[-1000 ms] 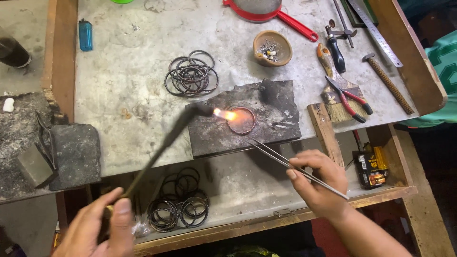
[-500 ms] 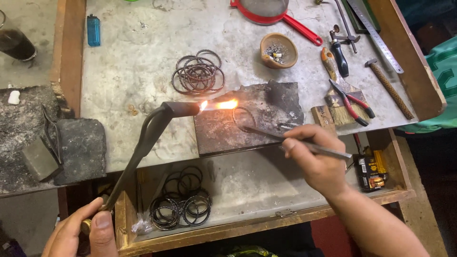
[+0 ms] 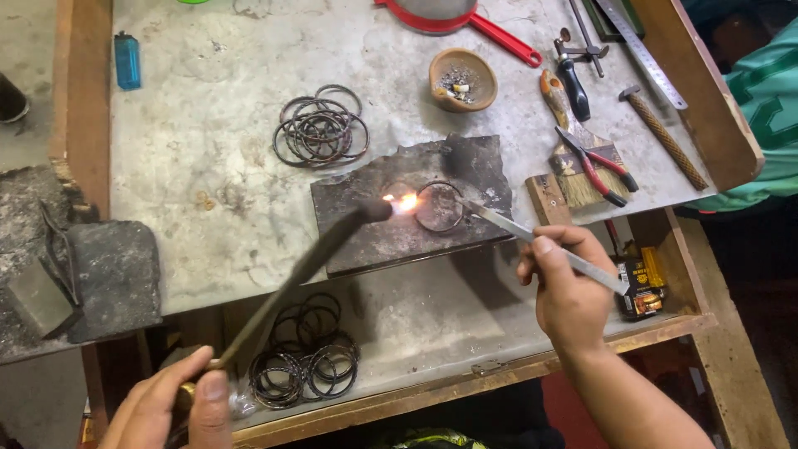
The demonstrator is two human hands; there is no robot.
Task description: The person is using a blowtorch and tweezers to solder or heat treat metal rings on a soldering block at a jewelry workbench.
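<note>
The thin dark metal ring (image 3: pixel 439 207) lay flat on the charred grey soldering block (image 3: pixel 366 241) mid-bench, light, stiff and surely hot under the flame, so only its right rim suited gripping. Your right hand (image 3: pixel 569 291) pinched the long steel tweezers (image 3: pixel 540 241) whose tips met that rim. Your left hand (image 3: pixel 179 407), near-left, clenched the long blurred torch (image 3: pixel 291 283).

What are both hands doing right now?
Left hand: closed around the torch handle.
Right hand: closed on the tweezers, tips at the ring.
</note>
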